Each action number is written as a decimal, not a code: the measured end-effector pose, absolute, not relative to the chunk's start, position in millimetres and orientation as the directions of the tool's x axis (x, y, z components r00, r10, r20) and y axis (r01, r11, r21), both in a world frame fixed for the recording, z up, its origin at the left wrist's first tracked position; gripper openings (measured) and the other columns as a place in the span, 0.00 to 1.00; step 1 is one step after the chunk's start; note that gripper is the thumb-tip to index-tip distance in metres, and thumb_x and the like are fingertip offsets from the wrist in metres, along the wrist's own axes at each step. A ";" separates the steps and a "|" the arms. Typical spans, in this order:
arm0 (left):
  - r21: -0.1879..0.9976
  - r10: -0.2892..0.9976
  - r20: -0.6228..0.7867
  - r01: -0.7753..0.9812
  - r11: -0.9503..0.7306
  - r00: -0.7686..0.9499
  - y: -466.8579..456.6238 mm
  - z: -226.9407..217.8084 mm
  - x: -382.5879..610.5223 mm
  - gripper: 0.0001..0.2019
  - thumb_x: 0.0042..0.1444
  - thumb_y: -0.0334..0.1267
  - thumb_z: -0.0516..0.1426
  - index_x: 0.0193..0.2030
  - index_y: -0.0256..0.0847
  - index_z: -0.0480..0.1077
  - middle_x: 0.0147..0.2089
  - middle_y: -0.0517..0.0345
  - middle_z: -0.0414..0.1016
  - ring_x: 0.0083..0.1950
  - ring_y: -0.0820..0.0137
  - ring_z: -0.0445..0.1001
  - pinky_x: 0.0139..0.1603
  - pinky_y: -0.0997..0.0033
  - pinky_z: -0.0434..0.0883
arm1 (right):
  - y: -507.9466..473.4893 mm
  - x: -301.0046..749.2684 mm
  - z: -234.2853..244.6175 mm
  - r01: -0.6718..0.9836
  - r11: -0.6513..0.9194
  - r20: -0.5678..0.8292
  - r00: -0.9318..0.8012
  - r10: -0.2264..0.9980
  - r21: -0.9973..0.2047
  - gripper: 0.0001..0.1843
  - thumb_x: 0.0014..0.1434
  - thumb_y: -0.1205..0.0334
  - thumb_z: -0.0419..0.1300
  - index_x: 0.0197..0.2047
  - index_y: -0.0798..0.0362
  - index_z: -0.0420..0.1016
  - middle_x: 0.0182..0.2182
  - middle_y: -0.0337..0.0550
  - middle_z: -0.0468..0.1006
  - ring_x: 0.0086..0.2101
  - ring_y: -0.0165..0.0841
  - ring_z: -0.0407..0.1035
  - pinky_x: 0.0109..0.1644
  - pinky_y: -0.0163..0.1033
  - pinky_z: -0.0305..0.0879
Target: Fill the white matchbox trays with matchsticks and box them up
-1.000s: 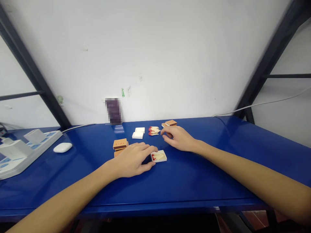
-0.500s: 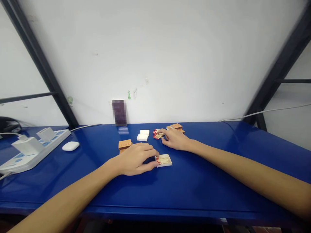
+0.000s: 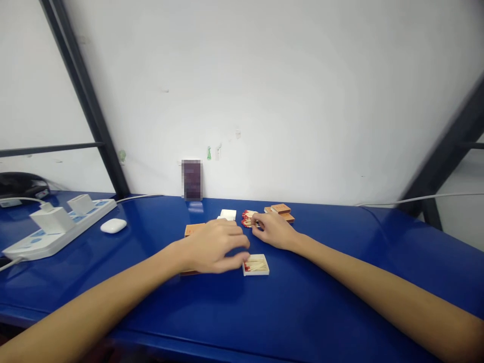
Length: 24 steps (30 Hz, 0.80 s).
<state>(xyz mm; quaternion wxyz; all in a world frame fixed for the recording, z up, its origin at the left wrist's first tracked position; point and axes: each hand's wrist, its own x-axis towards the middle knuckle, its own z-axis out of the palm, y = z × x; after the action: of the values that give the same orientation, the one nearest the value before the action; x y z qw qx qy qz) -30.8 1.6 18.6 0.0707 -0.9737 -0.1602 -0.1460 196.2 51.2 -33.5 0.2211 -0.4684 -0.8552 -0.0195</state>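
Note:
My left hand (image 3: 215, 245) hovers at the left end of a white matchbox tray (image 3: 257, 273), thumb and fingers apart and nothing held. Several red-tipped matches (image 3: 256, 264) lie in that tray. Farther back, the thumb and forefinger of my right hand (image 3: 275, 229) pinch at the right side of a loose match pile (image 3: 248, 219); how many matches they hold is hidden. Behind my left hand, white empty trays (image 3: 228, 214) are partly covered. Brown matchboxes (image 3: 194, 229) show from under the left hand, and more brown matchboxes (image 3: 281, 208) are stacked beyond the right.
On the left of the blue table (image 3: 321, 312) lies a white power strip (image 3: 56, 243) with chargers plugged in. A white earbud case (image 3: 113, 225) sits beside it. A dark blurred rectangle (image 3: 192, 180) leans on the wall. Black frame posts slant at both sides.
My left fingers have come off the tray's left end and lifted slightly. The right hand's fingers have drawn together at the pile. The camera view has shifted a little.

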 end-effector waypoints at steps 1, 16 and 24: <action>-0.104 0.322 0.305 0.368 -0.924 0.896 9.2 22.7 -31.1 0.14 0.66 0.41 0.49 0.41 0.39 0.73 0.34 0.54 0.74 0.36 0.66 0.71 0.41 0.66 0.67 | 51.5 196.0 -33.4 0.803 0.569 0.397 -0.470 0.788 -0.178 0.04 0.58 0.66 0.56 0.34 0.54 0.72 0.24 0.38 0.74 0.25 0.30 0.64 0.31 0.34 0.51; -0.255 0.514 0.238 0.564 -0.785 0.824 71.9 18.2 -7.7 0.11 0.64 0.38 0.50 0.42 0.38 0.73 0.39 0.51 0.76 0.40 0.61 0.74 0.38 0.64 0.67 | 48.9 194.5 -30.2 0.827 0.535 0.458 -0.415 0.787 -0.170 0.07 0.61 0.66 0.54 0.34 0.54 0.73 0.24 0.39 0.75 0.26 0.31 0.64 0.35 0.36 0.52; -0.367 0.480 0.231 0.532 -0.763 0.847 75.0 -4.9 -10.7 0.09 0.63 0.36 0.52 0.43 0.40 0.72 0.42 0.51 0.75 0.43 0.61 0.73 0.42 0.63 0.68 | 50.8 194.4 -31.8 0.826 0.535 0.473 -0.406 0.782 -0.177 0.05 0.60 0.66 0.57 0.36 0.53 0.75 0.23 0.37 0.74 0.27 0.31 0.64 0.38 0.36 0.53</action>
<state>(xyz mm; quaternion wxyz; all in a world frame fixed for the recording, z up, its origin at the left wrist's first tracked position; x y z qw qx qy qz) -10.7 75.0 -4.9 0.2134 -0.9369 -0.2700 -0.0616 194.4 50.8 -31.8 0.2581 -0.4801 -0.8373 -0.0422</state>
